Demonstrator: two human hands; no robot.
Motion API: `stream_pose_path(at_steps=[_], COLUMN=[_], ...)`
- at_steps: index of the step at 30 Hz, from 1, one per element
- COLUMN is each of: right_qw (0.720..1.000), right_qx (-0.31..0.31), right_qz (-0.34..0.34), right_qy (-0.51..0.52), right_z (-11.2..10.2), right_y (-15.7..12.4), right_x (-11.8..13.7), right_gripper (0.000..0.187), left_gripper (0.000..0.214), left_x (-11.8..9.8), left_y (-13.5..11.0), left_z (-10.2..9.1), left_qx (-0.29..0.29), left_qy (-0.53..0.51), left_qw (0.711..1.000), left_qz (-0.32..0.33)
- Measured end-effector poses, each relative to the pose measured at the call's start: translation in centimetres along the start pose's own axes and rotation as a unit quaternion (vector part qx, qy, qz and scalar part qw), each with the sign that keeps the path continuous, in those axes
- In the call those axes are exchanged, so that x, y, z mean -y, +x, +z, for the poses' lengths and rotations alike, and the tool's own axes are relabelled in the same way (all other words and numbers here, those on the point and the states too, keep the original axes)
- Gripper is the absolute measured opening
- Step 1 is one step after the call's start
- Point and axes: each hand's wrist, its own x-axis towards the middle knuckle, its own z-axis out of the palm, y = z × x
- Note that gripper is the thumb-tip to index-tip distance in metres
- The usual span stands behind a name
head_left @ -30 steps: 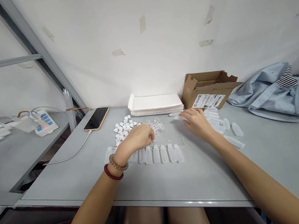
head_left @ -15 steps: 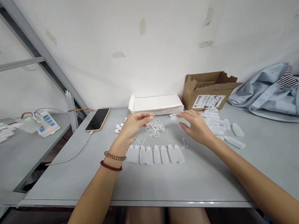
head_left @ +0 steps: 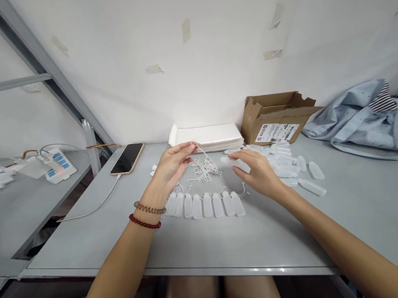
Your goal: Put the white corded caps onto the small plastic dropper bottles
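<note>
My left hand (head_left: 171, 167) is raised over the grey table (head_left: 235, 234), pinching a thin white string (head_left: 199, 149) that rises out of a tangled heap of strings (head_left: 204, 169). My right hand (head_left: 255, 172) grips a small translucent plastic bottle (head_left: 237, 163) just right of that heap. Below both hands lies a row of several small translucent bottles (head_left: 208, 204), side by side, with strings attached. A scatter of small white caps (head_left: 155, 168) is mostly hidden behind my left hand. More loose bottles (head_left: 296, 169) lie to the right of my right hand.
A stack of white sheets (head_left: 207, 139) and an open cardboard box (head_left: 277, 119) stand against the wall. A phone (head_left: 127, 158) on a cable lies at the left. A blue garment (head_left: 372, 121) is heaped at the right. A side shelf (head_left: 21, 197) holds a power strip.
My left hand left the row of bottles, rose toward the string heap and pulled one string up. My right hand drew slightly back toward me with the bottle.
</note>
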Motion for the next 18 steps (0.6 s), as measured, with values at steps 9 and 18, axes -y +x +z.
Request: stream_pose_path(at_steps=[9, 18], right_qw=[0.995, 0.993], right_qx=[-0.005, -0.013], right_qz=[0.026, -0.013], right_qy=[0.094, 0.112], right_z=[-0.7, -0.5], right_y=[-0.3, -0.5], right_x=[1.9, 2.2], right_gripper=[0.020, 0.019], left_gripper=[0.019, 0.012], left_x=[-0.6, -0.6], left_y=[-1.2, -3.0], left_z=[0.9, 3.1], left_qx=[0.025, 0.079], left_qy=[0.134, 0.391], left_qw=[0.989, 0.906], left_qz=[0.052, 0.145])
